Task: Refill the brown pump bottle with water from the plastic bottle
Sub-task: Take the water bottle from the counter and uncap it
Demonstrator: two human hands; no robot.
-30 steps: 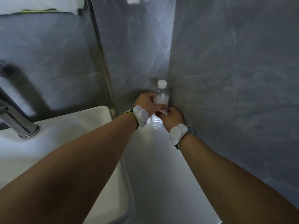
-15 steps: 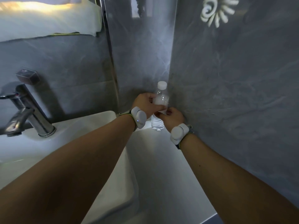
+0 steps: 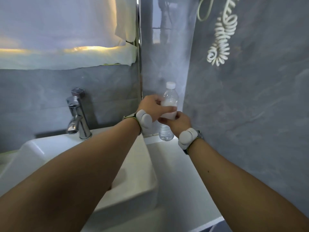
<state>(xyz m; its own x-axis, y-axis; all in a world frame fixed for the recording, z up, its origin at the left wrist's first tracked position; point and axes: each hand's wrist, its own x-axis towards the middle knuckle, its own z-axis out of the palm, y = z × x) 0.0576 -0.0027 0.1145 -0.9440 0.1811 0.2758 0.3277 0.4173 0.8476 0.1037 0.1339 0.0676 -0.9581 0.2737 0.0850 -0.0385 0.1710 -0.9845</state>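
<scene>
A clear plastic bottle [image 3: 169, 99] with a white cap stands upright in the corner where the two grey walls meet, on the white counter [image 3: 180, 173]. My left hand [image 3: 153, 108] wraps around its middle from the left. My right hand [image 3: 177, 122] grips it from the right, a little lower. The bottle's white label band is partly hidden by my fingers. No brown pump bottle is in view.
A white basin [image 3: 130, 186] lies left of the counter, with a chrome tap [image 3: 77, 118] at its back. A white towel [image 3: 66, 52] hangs above the tap. A coiled white cord [image 3: 220, 41] hangs on the right wall.
The view has tilted upward, bringing the tap, towel and coiled cord into sight. Both hands stay on the bottle, which appears slightly raised.
</scene>
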